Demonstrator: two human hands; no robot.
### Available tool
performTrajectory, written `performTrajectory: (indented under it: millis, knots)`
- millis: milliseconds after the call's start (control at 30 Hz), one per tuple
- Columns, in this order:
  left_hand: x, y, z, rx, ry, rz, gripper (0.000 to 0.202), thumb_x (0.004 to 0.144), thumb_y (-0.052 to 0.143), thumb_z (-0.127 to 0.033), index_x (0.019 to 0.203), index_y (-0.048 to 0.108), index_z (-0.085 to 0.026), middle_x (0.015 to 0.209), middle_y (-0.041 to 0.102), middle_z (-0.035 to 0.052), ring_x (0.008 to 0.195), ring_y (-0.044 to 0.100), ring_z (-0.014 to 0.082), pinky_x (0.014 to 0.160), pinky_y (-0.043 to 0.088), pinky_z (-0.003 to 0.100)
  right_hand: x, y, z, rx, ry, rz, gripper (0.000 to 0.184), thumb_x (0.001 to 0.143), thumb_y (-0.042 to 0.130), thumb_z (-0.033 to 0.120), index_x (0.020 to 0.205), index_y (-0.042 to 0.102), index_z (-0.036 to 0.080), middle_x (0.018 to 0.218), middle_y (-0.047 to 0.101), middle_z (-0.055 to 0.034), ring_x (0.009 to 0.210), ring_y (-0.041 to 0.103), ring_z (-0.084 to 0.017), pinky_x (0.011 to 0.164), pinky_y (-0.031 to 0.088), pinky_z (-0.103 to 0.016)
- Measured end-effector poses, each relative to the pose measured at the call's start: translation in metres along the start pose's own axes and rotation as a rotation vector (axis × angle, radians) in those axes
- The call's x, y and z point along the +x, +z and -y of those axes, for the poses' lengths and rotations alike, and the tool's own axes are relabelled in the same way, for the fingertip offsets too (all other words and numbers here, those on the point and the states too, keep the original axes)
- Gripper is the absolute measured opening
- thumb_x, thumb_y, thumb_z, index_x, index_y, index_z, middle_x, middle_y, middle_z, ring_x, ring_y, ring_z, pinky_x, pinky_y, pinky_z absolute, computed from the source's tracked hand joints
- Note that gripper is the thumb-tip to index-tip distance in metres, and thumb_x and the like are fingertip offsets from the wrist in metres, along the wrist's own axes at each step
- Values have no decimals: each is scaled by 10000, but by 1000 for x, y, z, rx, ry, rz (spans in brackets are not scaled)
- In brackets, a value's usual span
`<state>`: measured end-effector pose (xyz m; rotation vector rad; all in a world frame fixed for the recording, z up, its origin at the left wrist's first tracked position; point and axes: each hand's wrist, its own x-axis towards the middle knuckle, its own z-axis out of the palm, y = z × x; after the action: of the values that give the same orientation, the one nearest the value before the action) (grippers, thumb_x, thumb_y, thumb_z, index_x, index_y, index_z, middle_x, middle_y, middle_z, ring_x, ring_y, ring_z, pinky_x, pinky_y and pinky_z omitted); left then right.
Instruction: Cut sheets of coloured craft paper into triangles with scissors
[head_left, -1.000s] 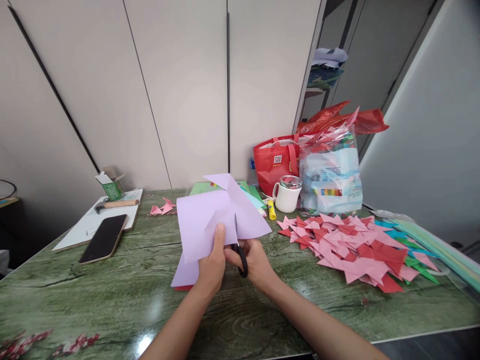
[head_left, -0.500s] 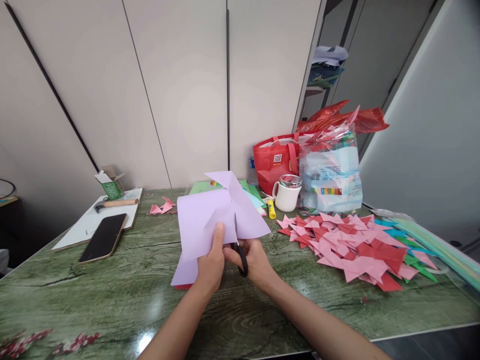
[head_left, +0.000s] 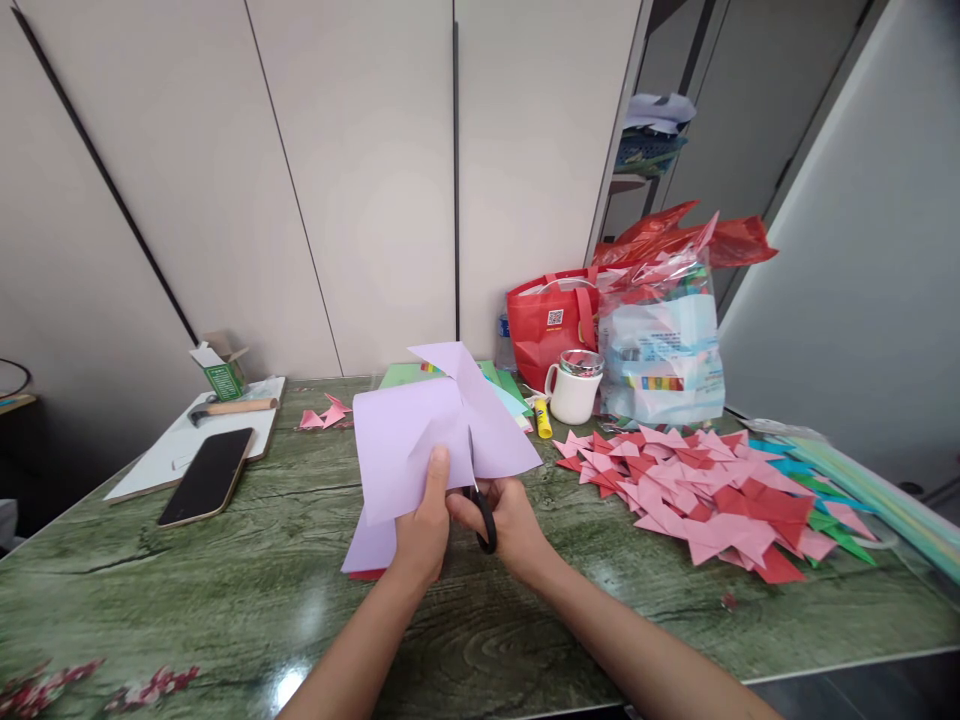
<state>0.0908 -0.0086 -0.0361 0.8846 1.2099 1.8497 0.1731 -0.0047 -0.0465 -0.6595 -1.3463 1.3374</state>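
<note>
Above the green worktop (head_left: 262,610), the left hand (head_left: 421,532) pinches purple paper (head_left: 401,435); the right hand's (head_left: 517,527) fingers grip scissors (head_left: 487,522) at its edge. It looks light, floppy, easy to tear, so best pinched softly beside the cut.

You face a wall of pale, flat panels (head_left: 367,180), divided by thin seams and dark upright strips (head_left: 457,180). Below it, you have a green desk (head_left: 225,590) with dark wood-grain streaks, a light front edge and a red flower pattern (head_left: 154,685) at lower left. To your right, note the smooth grey wall (head_left: 862,350); between it and the panels, locate a shaded recess with a shelf (head_left: 628,184). At lower right, you can see dark floor (head_left: 862,690). Observe the bright light reflection (head_left: 289,686) on the desk surface near you.
</note>
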Motion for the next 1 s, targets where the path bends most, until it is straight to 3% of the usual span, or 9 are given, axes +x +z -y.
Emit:
performTrajectory:
  millis: [600, 1000]
  knots:
    - [-5, 0, -8, 39, -7, -5, 457, 727, 599, -381, 1126, 546, -165, 1262, 505, 69, 1140, 473, 183, 972, 355, 262, -2, -1, 1, -36, 14, -20, 302, 600, 692, 363, 746, 643, 102, 570, 578, -15, 523, 461, -115, 499, 407, -215]
    - [-6, 0, -12, 147, -50, -64, 462, 709, 607, -410, 1089, 575, -150, 1240, 524, 90, 1144, 468, 211, 995, 331, 299, -1, -1, 0, -9, 3, -19, 306, 592, 700, 350, 762, 632, 104, 566, 574, -5, 524, 449, -109, 492, 383, -209]
